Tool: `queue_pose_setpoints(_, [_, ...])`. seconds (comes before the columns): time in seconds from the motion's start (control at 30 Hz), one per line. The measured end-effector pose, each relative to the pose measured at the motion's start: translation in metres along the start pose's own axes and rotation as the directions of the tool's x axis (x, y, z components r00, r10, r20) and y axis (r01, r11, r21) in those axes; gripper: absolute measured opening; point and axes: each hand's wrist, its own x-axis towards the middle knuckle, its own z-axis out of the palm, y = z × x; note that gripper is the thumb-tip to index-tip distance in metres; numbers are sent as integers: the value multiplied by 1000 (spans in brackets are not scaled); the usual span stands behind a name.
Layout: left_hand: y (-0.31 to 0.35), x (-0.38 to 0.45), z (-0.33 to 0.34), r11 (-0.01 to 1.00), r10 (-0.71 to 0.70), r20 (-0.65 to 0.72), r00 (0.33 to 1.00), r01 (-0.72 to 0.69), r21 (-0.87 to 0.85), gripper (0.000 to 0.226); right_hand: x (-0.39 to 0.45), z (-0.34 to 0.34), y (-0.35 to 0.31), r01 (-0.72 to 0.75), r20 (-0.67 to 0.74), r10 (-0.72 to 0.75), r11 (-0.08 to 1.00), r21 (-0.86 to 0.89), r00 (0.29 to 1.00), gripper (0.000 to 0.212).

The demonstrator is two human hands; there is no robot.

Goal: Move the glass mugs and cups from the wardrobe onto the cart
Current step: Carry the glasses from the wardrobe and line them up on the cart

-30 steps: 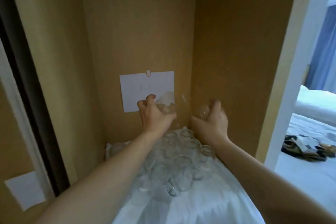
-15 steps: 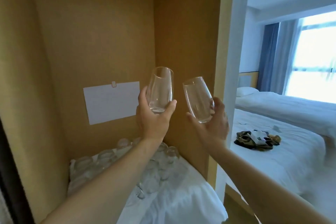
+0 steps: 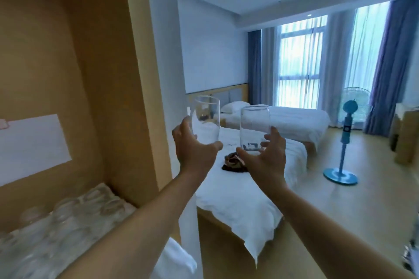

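My left hand (image 3: pixel 192 150) grips a clear stemless glass cup (image 3: pixel 206 118) by its lower part, held upright in front of me. My right hand (image 3: pixel 266 157) grips a second clear glass cup (image 3: pixel 255 127) the same way, just to the right of the first. Both cups are in the air, outside the wooden wardrobe (image 3: pixel 68 63), over the bedroom view. Several more glass cups (image 3: pixel 68 215) stand on a white cloth on the wardrobe shelf at the lower left. The cart is not clearly in view.
The wardrobe's white side panel (image 3: pixel 163 52) stands just left of my hands. Two white beds (image 3: pixel 249 188) fill the middle of the room, with a dark bundle (image 3: pixel 233 162) on the near one. A blue standing fan (image 3: pixel 345 138) is on the wooden floor at right.
Both hands lifted a cup each off the wardrobe shelf and carried them right, out of the wardrobe. My view swung right from the shelf toward the bedroom.
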Motion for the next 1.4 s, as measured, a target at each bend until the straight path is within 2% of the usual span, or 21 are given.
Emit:
queue_pose_setpoints(0.1, [4, -13, 54, 996, -15, 133, 991, 27, -84, 100, 21, -42, 40, -69, 10, 69, 998, 5, 998, 99])
queue_pose_setpoints(0.23, [12, -29, 123, 961, -90, 333, 939, 169, -218, 99, 41, -93, 93, -132, 13, 132, 991, -2, 991, 102])
queue_pose_setpoints(0.33, [18, -47, 172, 926, -135, 421, 897, 265, -267, 98, 50, -128, 128, -213, 8, 213, 977, -5, 977, 104])
queue_pose_setpoints(0.5, [17, -82, 240, 913, -156, 487, 860, 313, -260, 76, 56, -173, 174, -311, 2, 311, 948, -67, 950, 102])
queue_pose_setpoints(0.63, [13, -98, 279, 926, -179, 549, 816, 328, -185, 91, 59, -193, 201, -364, -22, 363, 928, -81, 932, 104])
queue_pose_setpoints(0.9, [-14, -82, 360, 909, -245, 658, 712, 405, -100, 96, 89, -212, 269, -495, -152, 474, 852, -171, 867, 107])
queue_pose_setpoints(1.07, [-37, -51, 434, 897, -227, 741, 632, 433, -94, 100, 127, -210, 311, -540, -213, 503, 821, -186, 838, 107])
queue_pose_setpoints(1.2, [-55, -23, 494, 897, -182, 774, 607, 426, -122, 95, 165, -204, 337, -558, -260, 503, 799, -224, 824, 106])
queue_pose_setpoints(1.4, [-79, 13, 564, 879, -146, 829, 539, 456, -141, 87, 204, -187, 377, -616, -328, 547, 772, -159, 770, 103])
